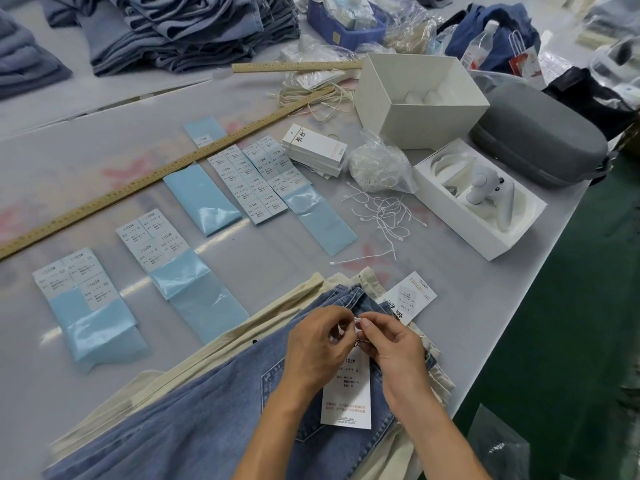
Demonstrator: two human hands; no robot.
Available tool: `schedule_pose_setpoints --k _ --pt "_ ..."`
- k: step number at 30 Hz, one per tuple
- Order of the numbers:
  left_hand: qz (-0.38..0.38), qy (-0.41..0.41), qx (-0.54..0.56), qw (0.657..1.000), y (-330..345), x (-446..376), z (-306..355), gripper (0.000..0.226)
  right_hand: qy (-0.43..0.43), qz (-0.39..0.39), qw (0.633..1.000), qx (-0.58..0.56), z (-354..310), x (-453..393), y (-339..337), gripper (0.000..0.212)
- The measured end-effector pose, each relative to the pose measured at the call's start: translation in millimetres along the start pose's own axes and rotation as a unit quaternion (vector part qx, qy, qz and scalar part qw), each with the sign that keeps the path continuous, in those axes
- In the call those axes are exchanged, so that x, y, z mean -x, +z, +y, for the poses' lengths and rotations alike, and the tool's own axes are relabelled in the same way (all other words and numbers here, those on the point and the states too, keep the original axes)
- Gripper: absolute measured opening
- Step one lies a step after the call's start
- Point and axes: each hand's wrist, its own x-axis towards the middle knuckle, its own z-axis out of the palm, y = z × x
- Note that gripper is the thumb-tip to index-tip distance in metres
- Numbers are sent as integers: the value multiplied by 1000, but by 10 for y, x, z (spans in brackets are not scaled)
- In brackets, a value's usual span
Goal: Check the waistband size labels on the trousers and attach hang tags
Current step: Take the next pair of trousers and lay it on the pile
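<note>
While both hands worked close together over the waistband of the blue denim trousers (214,420), the left hand (318,348) had its fingers curled in a pinch, and the right hand (388,344) pinched a small white string end (357,321) between thumb and forefinger, the two sets of fingertips almost touching. What exactly the left fingers held could not be made out, though they met the same string. Just below the hands, a white hang tag (346,400) lay flat on the denim near the back pocket, printed with "1103#" and a size line reading S. A second hang tag (410,296) rested just beyond the waistband, partly on cream-coloured trousers (166,379) that lay under the blue pair. These garments sat at the near edge of the grey table (104,161).

Farther back, sheets of size stickers on blue backing (79,282) were laid out in a row, running diagonally away to the right. A long wooden ruler (149,181) lay behind them. Loose white tag strings (384,216) were scattered right of the stickers, near a clear bag of more strings (377,164) and a stack of blank hang tags (315,150). An open white box (415,109), a tray holding a white controller (485,195) and a grey case (540,133) stood at the right
</note>
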Motion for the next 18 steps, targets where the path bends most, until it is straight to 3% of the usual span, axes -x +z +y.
schedule_pose_setpoints --k 7,12,18 --pt "-31 -17 59 998 33 -4 -80 2 2 -12 1000 20 8 -44 -50 14" --pt "-92 -64 117 987 -54 -60 -200 6 -15 -56 992 116 15 -85 -125 16" --pt "-124 -78 96 985 -65 -25 -267 6 -48 -76 969 229 83 -78 -180 16"
